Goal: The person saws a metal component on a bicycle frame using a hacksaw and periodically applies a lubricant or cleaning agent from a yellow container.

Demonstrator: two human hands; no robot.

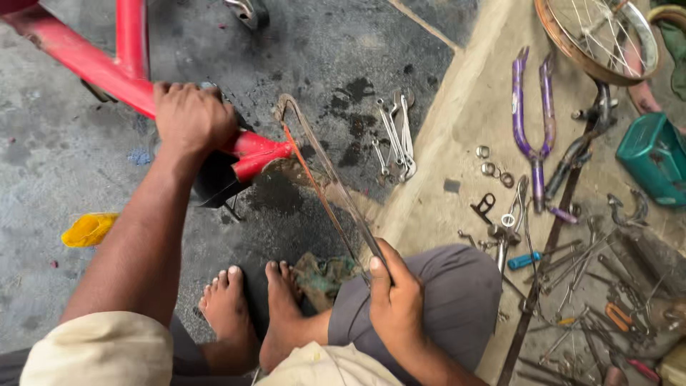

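Hacksaw [325, 179] work occupied the centre of the frame, where the person's right hand [396, 297] was closed around the saw's handle end at lower centre, the frame and thin blade running up and left to the tip of a red bicycle frame [107, 68]. The left hand [191, 118] was clamped over the red tube left of centre, just beside the point where blade met metal. The tube stretched from the upper left corner down toward the middle, above a stained concrete floor [57, 157]. Two bare feet [254, 314] rested on that floor at lower centre, a crumpled greenish rag [321, 275] touching the right foot.

Several spanners [395, 139] lay bunched on the floor above and right of the saw. A purple bicycle fork [532, 114] lay on the raised ledge at upper right, below a spoked wheel [597, 32], with a teal box [654, 157] at the right edge. Loose hand tools [579, 286] littered the lower right. A yellow object [89, 229] sat at the left edge.
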